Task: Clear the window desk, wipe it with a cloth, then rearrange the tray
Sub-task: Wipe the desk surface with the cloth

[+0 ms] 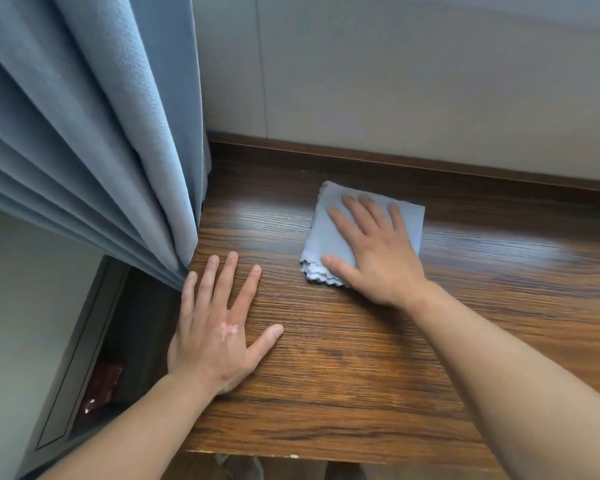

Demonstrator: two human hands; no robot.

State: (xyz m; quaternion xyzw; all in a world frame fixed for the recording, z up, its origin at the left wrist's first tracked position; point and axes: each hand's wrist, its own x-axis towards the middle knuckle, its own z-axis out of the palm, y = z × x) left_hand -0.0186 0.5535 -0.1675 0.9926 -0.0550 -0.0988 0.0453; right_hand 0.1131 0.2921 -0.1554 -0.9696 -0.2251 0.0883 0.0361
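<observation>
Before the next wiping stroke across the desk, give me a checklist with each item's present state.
1. Folded light-blue cloth lies flat on the brown wooden desk: ok.
2. Right hand pressed palm-down on cloth: ok.
3. Left hand flat on bare wood, bracing: ok.
4. Visible desk surface free of objects: ok.
5. Grey-blue curtain hangs at the desk's left edge, beside the left hand: not ok, may snag.
6. Tray position: cannot tell, out of view.

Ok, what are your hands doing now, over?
Right hand flat on folded pale blue cloth, pressing it to brown wooden desk. Left hand flat on bare wood beside grey-blue curtain. Nothing in the way.
</observation>
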